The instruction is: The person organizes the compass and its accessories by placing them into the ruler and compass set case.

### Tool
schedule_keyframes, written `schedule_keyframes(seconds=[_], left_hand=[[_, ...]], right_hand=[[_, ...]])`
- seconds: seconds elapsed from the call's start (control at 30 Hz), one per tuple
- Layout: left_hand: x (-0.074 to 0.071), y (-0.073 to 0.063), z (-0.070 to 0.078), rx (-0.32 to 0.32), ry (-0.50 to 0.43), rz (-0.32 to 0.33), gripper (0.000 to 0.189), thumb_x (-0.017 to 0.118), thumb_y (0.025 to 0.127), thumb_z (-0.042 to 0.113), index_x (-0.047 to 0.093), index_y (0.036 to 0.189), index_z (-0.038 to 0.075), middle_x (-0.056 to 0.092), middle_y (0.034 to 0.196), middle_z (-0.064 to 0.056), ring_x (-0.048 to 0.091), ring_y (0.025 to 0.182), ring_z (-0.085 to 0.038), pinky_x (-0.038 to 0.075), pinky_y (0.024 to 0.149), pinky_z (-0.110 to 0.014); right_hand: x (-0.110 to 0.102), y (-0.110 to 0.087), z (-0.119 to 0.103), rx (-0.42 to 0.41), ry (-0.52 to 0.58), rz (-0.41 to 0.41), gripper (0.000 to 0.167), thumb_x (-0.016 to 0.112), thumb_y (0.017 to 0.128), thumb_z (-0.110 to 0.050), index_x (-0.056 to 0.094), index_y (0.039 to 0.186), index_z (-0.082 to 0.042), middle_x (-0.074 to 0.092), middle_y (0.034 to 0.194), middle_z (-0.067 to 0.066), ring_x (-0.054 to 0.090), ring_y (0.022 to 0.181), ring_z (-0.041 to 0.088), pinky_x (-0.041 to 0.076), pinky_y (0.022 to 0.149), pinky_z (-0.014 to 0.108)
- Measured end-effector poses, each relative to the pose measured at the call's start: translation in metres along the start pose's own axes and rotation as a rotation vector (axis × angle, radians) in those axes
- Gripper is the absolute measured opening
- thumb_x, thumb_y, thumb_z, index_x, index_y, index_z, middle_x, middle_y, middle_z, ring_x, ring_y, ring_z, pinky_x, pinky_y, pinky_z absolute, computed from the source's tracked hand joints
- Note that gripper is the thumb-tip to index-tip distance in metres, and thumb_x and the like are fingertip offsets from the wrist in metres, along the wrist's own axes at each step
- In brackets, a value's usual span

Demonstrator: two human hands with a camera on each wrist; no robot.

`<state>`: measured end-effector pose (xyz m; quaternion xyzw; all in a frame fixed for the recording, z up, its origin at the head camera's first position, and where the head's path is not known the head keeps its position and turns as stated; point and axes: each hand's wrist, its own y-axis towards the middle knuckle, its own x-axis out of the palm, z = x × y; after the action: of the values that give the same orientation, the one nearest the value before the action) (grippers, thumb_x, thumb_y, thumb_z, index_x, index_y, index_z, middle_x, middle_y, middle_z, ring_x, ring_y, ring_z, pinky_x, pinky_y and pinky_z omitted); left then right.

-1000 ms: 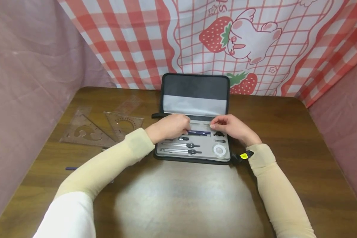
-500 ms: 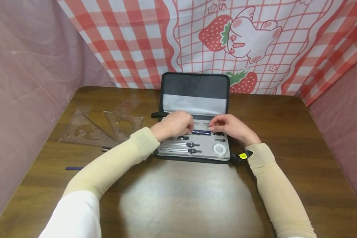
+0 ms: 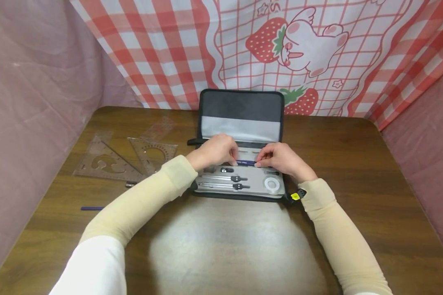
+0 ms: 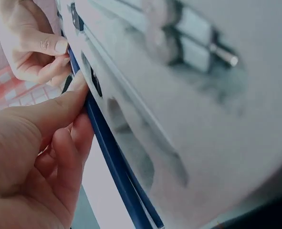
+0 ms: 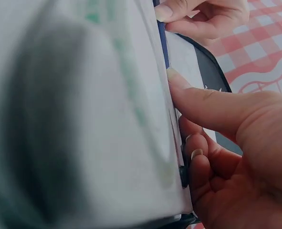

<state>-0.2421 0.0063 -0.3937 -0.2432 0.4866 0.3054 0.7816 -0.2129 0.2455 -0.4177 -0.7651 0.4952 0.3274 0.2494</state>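
Note:
A black zip case (image 3: 240, 102) lies unfolded at the back of the table, its grey tray (image 3: 256, 180) fitted with drawing tools. Across the tray's upper part runs a dark blue pencil (image 3: 246, 163). My left hand (image 3: 218, 149) pinches it between thumb and fingers; in the left wrist view a long stretch of blue pencil (image 4: 109, 152) reaches past that hand. At the right end, my right hand (image 3: 280, 159) has its thumb and curled fingers on the pencil. Two compasses (image 3: 238, 179) and a white ring-shaped disc (image 3: 272, 185) sit lower in the tray.
To the left lie clear set squares (image 3: 107, 159), a clear ruler-like sheet (image 3: 158, 128), a small metal piece (image 3: 130, 184) and another blue pencil (image 3: 92, 208). A patterned curtain (image 3: 170, 53) hangs behind the table (image 3: 229, 241).
My right hand has moved slightly left and down from the tray's upper slot onto the pencil's right end. My left hand has shifted right along the pencil.

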Motion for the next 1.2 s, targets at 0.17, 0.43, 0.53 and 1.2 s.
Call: schedule_keyframes(seconds=[0.17, 0.43, 0.53, 1.2], left_hand=[[-0.001, 0.001, -0.006, -0.022, -0.053, -0.007, 0.012, 0.085, 0.081, 0.025, 0.076, 0.078, 0.018, 0.067, 0.073, 0.009, 0.059, 0.073, -0.012, 0.048, 0.071, -0.028], [-0.014, -0.020, -0.030, -0.047, -0.024, -0.013, 0.016, 0.088, 0.077, 0.026, 0.075, 0.078, 0.017, 0.067, 0.071, 0.008, 0.059, 0.069, -0.012, 0.048, 0.068, -0.030], [-0.019, -0.029, -0.040, -0.077, -0.009, -0.021, 0.017, 0.089, 0.076, 0.026, 0.075, 0.079, 0.017, 0.066, 0.072, 0.007, 0.058, 0.069, -0.012, 0.047, 0.067, -0.031], [-0.021, -0.040, -0.055, -0.133, -0.020, -0.073, 0.019, 0.079, 0.087, 0.030, 0.068, 0.079, 0.017, 0.056, 0.071, 0.000, 0.051, 0.070, -0.017, 0.040, 0.064, -0.032]], right_hand=[[0.001, 0.000, -0.002, 0.022, 0.006, 0.003, 0.007, 0.084, 0.082, -0.015, 0.078, 0.083, -0.013, 0.070, 0.079, -0.002, 0.057, 0.077, 0.018, 0.043, 0.068, 0.033], [0.002, 0.002, -0.004, 0.030, 0.004, -0.007, 0.007, 0.083, 0.082, -0.017, 0.076, 0.082, -0.014, 0.070, 0.077, -0.003, 0.057, 0.072, 0.017, 0.044, 0.067, 0.034], [0.001, 0.001, -0.004, 0.035, 0.001, -0.015, 0.006, 0.082, 0.083, -0.015, 0.076, 0.082, -0.013, 0.069, 0.076, -0.004, 0.057, 0.070, 0.016, 0.044, 0.066, 0.033], [0.001, -0.002, -0.006, 0.040, -0.059, 0.023, 0.018, 0.082, 0.083, -0.021, 0.069, 0.077, -0.012, 0.062, 0.071, -0.002, 0.053, 0.068, 0.018, 0.042, 0.064, 0.034]])
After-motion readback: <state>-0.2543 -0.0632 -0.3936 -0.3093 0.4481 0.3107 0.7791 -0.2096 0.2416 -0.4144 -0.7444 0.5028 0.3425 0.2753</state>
